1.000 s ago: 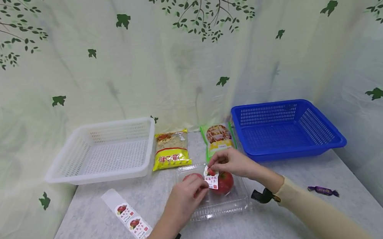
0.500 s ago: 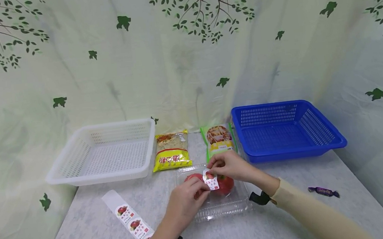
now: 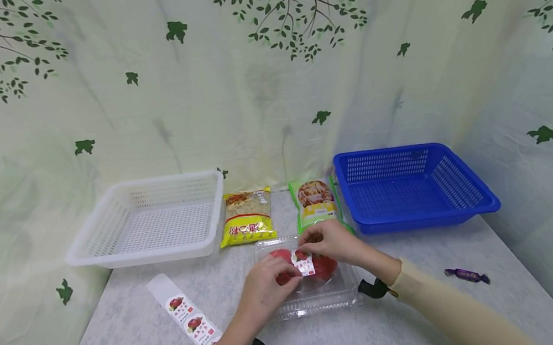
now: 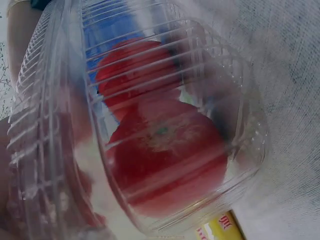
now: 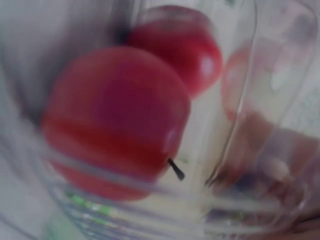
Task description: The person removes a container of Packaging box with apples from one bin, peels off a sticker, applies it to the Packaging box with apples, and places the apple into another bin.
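Note:
In the head view, a clear plastic clamshell box [image 3: 319, 303] stands in the middle of the table with its lid down over two red apples [image 3: 326, 270]. My left hand [image 3: 267, 281] pinches the lower left edge of a white sticker [image 3: 303, 264] printed with a red fruit. The upper edge of that sticker is between the thumb and finger of my right hand [image 3: 332, 241]. It lies at the lid, over the apples; whether it touches cannot be told. Both wrist views look through the plastic, at one apple [image 4: 165, 160] and another apple [image 5: 115, 115] with its stem.
Left of the box lies a strip of stickers [image 3: 190, 318]. Behind are a white basket [image 3: 145, 258], a yellow food bag [image 3: 248, 219], a green food bag [image 3: 316, 199] and a blue basket [image 3: 426, 221]. A purple-wrapped candy [image 3: 467, 276] lies at right.
Both hands have lowered the sticker slightly toward the lid, and it now lies flatter over the apples. My right hand has come down a little with its upper edge.

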A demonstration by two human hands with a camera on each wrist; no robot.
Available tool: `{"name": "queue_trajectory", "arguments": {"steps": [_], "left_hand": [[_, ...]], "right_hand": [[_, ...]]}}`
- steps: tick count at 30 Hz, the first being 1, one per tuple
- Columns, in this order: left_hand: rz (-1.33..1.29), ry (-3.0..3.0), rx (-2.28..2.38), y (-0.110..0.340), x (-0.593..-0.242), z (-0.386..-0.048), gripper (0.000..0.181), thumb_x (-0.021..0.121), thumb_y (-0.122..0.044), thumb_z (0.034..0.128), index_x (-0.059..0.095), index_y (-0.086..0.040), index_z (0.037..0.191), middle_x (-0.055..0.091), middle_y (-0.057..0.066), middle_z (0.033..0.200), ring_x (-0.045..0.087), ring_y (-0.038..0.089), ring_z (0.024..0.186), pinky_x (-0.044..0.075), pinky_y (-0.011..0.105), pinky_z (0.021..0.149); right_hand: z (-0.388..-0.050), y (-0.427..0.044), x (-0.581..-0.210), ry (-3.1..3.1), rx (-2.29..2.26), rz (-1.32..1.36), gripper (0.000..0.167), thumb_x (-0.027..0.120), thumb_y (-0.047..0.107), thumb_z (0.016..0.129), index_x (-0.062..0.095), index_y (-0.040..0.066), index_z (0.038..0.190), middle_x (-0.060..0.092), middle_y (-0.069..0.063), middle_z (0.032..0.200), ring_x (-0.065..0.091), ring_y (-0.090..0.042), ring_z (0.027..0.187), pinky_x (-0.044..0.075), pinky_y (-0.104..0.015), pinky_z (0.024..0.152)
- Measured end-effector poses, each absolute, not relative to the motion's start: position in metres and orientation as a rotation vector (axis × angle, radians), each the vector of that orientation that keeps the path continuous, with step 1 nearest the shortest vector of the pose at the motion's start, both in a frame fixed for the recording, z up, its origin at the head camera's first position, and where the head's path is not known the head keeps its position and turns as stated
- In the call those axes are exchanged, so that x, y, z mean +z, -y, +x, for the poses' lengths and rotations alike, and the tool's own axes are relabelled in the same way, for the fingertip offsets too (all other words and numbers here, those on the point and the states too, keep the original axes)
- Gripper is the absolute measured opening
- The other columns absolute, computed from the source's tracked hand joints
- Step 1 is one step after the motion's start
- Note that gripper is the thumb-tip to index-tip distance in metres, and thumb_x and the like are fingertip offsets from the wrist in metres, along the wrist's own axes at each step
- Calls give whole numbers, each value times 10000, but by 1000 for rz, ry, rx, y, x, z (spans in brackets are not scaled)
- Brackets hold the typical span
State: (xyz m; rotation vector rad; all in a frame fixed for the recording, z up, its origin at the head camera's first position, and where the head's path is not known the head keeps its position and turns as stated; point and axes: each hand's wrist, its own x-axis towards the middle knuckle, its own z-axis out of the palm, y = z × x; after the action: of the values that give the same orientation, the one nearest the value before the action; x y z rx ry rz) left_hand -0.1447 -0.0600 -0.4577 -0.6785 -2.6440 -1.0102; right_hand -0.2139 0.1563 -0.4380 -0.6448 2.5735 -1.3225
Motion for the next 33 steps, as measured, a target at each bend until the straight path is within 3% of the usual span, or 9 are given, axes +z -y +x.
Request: {"name": "queue_trajectory", "arguments": {"steps": [27,33], "left_hand": [[-709,2593,-897,58,-466,-148,140,938,-164,776,817,-214,824,707,-109,803,643,84,822,537,295,762],[-677,2624,-879,57,-467,-147,140,943,-169,776,819,-218,818,685,-122,775,576,41,774,487,246,709]], "right_hand": [[-217,-150,-448,-2749,-1149,-673,50,814,204,942,815,171,905,769,87,828,617,-26,762,532,-196,685],[-215,-148,-449,-2792,-1098,-667,43,825,212,933,816,182,903,770,98,829,611,-18,762,527,-192,685]]}}
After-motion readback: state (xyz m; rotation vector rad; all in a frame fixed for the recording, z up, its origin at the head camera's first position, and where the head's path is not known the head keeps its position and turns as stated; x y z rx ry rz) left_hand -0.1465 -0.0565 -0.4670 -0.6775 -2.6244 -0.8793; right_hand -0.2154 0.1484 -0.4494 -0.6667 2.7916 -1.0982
